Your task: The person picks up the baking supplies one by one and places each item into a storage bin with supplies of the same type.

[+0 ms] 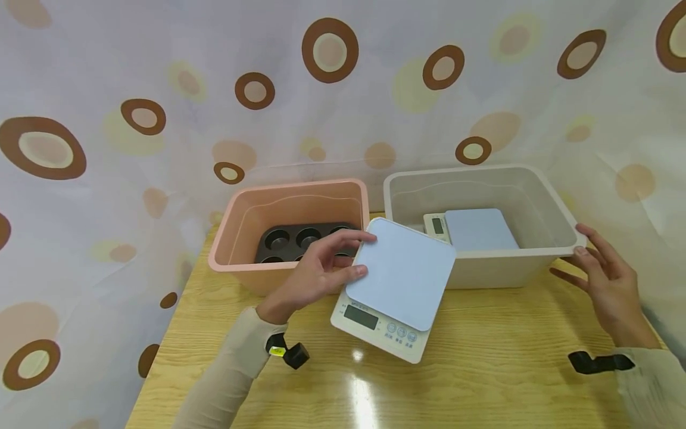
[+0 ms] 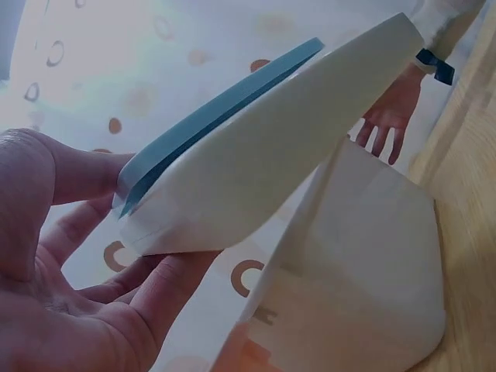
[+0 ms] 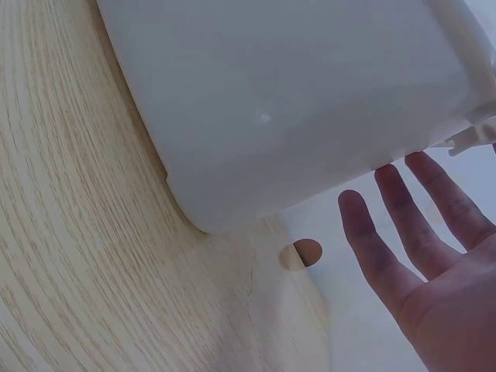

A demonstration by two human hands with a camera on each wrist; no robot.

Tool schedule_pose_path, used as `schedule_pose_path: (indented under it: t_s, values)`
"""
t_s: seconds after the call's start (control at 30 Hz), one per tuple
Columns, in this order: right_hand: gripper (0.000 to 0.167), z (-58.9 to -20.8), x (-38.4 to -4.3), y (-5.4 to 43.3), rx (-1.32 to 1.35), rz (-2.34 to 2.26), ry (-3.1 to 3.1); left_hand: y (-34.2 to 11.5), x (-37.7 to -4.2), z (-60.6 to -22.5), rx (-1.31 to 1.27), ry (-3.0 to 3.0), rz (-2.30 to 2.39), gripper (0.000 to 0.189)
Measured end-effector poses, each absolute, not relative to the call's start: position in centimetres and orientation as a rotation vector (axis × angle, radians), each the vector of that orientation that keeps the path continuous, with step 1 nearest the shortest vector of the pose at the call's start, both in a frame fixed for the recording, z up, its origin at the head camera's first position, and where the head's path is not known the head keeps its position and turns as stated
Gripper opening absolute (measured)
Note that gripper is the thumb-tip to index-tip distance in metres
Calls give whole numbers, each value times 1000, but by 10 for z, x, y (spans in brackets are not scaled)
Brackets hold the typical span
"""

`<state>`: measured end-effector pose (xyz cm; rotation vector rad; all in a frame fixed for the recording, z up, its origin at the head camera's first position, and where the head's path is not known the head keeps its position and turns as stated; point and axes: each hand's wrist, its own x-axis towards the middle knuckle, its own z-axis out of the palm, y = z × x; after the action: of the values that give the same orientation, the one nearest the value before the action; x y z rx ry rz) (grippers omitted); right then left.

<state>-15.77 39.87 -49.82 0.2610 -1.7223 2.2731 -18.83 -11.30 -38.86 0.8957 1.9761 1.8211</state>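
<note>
In the head view my left hand [image 1: 316, 268] grips a white kitchen scale [image 1: 402, 271] by its left edge, thumb over the pale blue platform. The scale hangs tilted in front of the two bins, display side toward me. The left wrist view shows the thumb [image 2: 85, 174] on top and fingers beneath the scale body [image 2: 248, 163]. My right hand [image 1: 611, 286] touches the front right corner of the light grey bin [image 1: 482, 271]. Its fingers [image 3: 403, 213] are fairly straight against the bin wall [image 3: 271, 108]; the right wrist view does not show the thumb.
Another kitchen scale [image 1: 479, 229] lies inside the grey bin. To its left stands a pink bin [image 1: 257, 275] holding a dark muffin tin [image 1: 289, 238]. Both bins stand on a wooden table [image 1: 482, 369], against a dotted curtain [image 1: 343, 119].
</note>
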Motion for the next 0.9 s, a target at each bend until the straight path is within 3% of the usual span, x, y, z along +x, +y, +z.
schedule_pose_path:
  t_s: [0.9]
  values:
    - [58,-499,-158,398,279,2345,-1631,-33,-249,-356,922,2072,1784,52]
